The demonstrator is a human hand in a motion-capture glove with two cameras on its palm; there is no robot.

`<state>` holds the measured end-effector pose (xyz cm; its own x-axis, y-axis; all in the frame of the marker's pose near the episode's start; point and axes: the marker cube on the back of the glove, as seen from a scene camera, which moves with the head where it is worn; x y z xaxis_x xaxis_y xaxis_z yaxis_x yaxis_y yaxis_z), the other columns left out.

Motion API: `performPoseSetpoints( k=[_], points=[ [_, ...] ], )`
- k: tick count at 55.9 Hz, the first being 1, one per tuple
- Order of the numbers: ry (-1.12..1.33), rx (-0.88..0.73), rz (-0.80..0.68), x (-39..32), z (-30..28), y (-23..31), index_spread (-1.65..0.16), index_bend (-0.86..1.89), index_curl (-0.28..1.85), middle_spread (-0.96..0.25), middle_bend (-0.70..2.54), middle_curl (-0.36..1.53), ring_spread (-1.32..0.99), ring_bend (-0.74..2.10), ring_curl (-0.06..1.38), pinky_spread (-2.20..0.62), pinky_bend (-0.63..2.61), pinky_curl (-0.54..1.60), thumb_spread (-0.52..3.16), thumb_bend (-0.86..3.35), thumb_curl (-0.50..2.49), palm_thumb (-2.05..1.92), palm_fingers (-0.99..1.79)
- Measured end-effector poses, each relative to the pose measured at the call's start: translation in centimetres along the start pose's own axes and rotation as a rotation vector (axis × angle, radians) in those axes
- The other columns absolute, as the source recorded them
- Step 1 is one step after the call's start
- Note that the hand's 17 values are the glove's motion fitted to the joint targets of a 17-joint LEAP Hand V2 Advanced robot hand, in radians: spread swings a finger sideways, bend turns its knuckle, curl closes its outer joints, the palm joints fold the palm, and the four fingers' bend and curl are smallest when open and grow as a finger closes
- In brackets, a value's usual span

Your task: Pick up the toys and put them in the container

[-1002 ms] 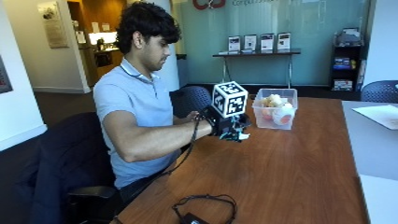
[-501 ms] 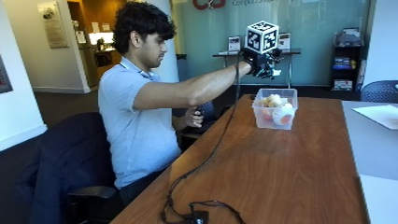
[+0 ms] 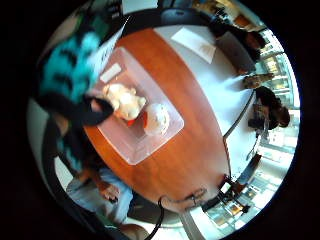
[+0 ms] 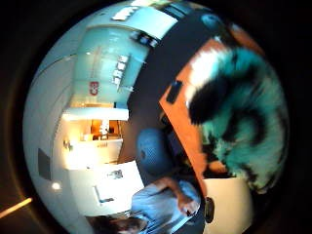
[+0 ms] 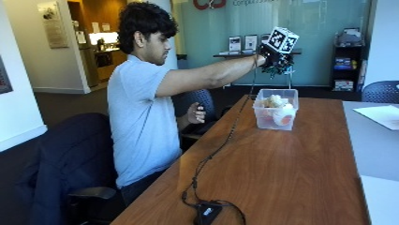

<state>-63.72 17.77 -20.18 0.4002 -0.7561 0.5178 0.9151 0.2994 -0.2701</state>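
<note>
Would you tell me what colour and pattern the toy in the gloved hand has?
Teal plush toy with black stripes, clearest in the thumb side palm view.

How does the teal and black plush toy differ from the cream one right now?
The teal and black plush toy is held in the right hand, raised above the container; the cream plush toy already lies inside it, beside a round white toy. The teal toy is dark-patterned and shaggy; the cream one is pale and plain. Both are soft toys.

Bright daylight, blurred fisheye edges
</note>
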Motion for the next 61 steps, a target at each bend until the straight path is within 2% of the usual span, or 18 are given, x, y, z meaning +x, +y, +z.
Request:
performPoseSetpoints(
  k=[2,4,5,11,15,20,38,61],
  points=[
    [-0.032,-0.028,-0.019,-0.1,0.4,-0.3,-0.22,0.04,0.40,0.03,0.03,0.24,-0.11,0.45,0.37,-0.41,1.46,0.53,1.36,0.03,0.48,0.44,0.03],
    [-0.054,-0.027,-0.036,0.0,0.7,-0.3,-0.23,0.06,0.39,0.04,0.06,0.24,-0.07,0.33,0.35,-0.38,1.49,0.53,1.36,-0.06,0.43,0.28,-0.20],
    [-0.056,-0.020,-0.040,0.2,0.7,-0.2,-0.24,0.07,0.36,0.04,0.06,0.23,-0.06,0.28,0.32,-0.36,1.50,0.52,1.35,-0.07,0.42,0.23,-0.22],
    [0.004,0.034,-0.032,2.6,0.7,1.7,-0.25,0.08,0.29,0.05,0.06,0.18,-0.01,0.21,0.24,-0.31,1.56,0.48,1.34,-0.06,0.37,0.06,-0.19],
    [-0.010,0.054,-0.024,4.8,0.7,3.8,-0.26,0.09,0.27,0.05,0.07,0.16,0.00,0.24,0.25,-0.30,1.58,0.47,1.33,-0.04,0.35,0.00,-0.15],
    [-0.043,0.058,-0.005,8.2,1.1,7.8,-0.27,0.14,0.27,0.04,0.12,0.17,0.01,0.24,0.26,-0.25,1.45,0.44,1.33,-0.03,0.33,-0.02,-0.17],
    [0.057,-0.014,0.193,19.0,4.0,20.4,-0.29,0.16,0.28,0.03,0.13,0.18,0.01,0.20,0.27,-0.15,1.27,0.36,1.38,-0.02,0.30,-0.03,-0.12],
    [-0.019,0.036,0.296,25.4,9.9,28.4,-0.29,0.17,0.31,0.03,0.14,0.20,-0.01,0.17,0.27,-0.04,1.00,0.29,1.40,-0.02,0.27,-0.03,-0.14]
  ],
)
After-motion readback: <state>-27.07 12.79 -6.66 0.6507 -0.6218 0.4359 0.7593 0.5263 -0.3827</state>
